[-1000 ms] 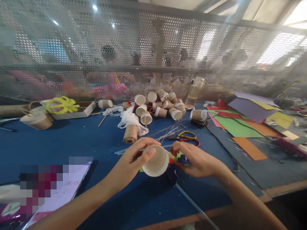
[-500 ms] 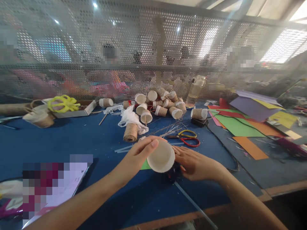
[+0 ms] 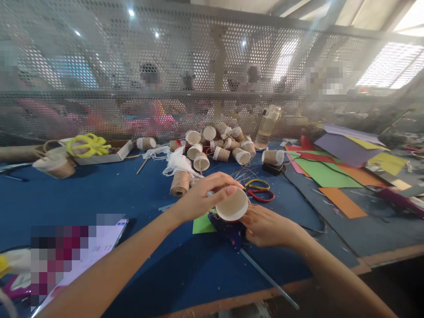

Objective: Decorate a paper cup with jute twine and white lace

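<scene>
My left hand [image 3: 203,197] is closed around a white paper cup [image 3: 232,206], thumb on the near rim. The cup is tilted with its open mouth toward me. My right hand [image 3: 270,225] is at the cup's right side, its fingers curled against the outer wall; what they pinch is hidden behind the cup. Just below lies a dark blue glue gun [image 3: 232,236] on the table, a clear glue stick [image 3: 270,279] sticking out toward me. A piece of green paper [image 3: 202,224] shows to its left.
Several twine-wrapped cups [image 3: 221,154] are piled at the back by a mesh screen [image 3: 212,53]. A twine spool [image 3: 180,183], scissors [image 3: 261,195] and a bottle [image 3: 267,127] stand or lie beyond my hands. Coloured paper [image 3: 327,172] and a black cable [image 3: 306,204] are right; a phone [image 3: 109,245] is left.
The cup has moved right and upward with my left hand. My right hand has shifted against its side, and more of the glue gun shows below the cup.
</scene>
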Demonstrator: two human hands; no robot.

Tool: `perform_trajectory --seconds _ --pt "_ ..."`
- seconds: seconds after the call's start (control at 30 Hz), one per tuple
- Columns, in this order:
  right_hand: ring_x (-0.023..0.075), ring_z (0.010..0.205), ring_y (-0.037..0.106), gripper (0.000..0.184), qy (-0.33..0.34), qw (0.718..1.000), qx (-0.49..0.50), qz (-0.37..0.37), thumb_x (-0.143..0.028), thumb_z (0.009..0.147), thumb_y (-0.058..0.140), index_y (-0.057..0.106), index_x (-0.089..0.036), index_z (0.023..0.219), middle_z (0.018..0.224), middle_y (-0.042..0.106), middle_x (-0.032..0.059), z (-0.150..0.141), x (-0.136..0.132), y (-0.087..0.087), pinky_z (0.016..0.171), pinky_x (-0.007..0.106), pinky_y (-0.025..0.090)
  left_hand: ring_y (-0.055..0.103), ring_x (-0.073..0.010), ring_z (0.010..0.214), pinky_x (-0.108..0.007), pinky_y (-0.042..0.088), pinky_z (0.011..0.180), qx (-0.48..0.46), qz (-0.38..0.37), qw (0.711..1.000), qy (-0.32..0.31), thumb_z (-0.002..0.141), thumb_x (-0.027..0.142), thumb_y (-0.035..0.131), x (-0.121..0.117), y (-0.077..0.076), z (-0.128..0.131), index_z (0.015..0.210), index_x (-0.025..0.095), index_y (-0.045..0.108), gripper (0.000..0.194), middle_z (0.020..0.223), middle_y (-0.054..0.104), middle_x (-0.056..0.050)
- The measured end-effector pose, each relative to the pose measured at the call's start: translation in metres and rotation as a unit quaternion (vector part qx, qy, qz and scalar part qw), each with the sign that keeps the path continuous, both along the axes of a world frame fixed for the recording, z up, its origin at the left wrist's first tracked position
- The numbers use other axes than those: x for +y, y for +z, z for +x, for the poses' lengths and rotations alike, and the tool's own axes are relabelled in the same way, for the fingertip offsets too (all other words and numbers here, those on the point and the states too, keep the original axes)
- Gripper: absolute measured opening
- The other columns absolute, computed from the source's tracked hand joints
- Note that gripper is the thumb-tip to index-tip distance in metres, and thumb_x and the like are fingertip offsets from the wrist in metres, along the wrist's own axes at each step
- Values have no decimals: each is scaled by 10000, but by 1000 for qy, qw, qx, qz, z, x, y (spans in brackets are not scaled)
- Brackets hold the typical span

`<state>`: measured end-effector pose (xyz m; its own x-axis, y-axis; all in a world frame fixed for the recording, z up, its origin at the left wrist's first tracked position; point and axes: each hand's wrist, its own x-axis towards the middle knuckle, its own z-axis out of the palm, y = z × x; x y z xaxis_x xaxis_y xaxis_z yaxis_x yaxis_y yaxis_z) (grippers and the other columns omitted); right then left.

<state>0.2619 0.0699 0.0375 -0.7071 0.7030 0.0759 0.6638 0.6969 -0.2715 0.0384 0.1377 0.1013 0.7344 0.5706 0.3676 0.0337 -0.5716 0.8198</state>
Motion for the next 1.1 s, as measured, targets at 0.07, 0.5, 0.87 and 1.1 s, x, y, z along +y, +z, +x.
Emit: perform_trajectory --seconds 0.07,0.5,0.87,1.1 --pt "276 1081 661 471 -6 1000 -4 2 -60 714 491 620 -151 1158 1275 653 167 1 0 -1 925 401 523 617 -205 1151 -325 415 1038 6 19 1000 -7 1012 354 546 -2 3 -2 1114 235 754 261 1160 727 -41" --pt "145 723 497 66 19 977 157 -140 -240 882 575 523 -199 879 846 588 18 29 2 29 670 263 393 529 -256 1329 -382 415 1074 10 -82 988 133 1017 414 537 -26 -11 -52 1120 340 734 235 1281 687 -7" --pt "133 613 486 282 -27 900 426 -86 -379 875 686 504 -210 742 698 543 -17 29 -1 20 585 259 392 511 -275 1334 -382 422 1040 -16 -136 979 154 990 455 569 -36 -20 -56 1102 359 734 221 1304 656 -9" --pt "126 583 412 267 -100 893 428 -96 -263 807 671 452 -209 664 648 484 -33 20 -2 14 552 263 330 545 -284 1296 -360 502 984 -69 -189 964 176 934 445 659 -44 -24 -49 1060 315 748 202 1288 637 -44"
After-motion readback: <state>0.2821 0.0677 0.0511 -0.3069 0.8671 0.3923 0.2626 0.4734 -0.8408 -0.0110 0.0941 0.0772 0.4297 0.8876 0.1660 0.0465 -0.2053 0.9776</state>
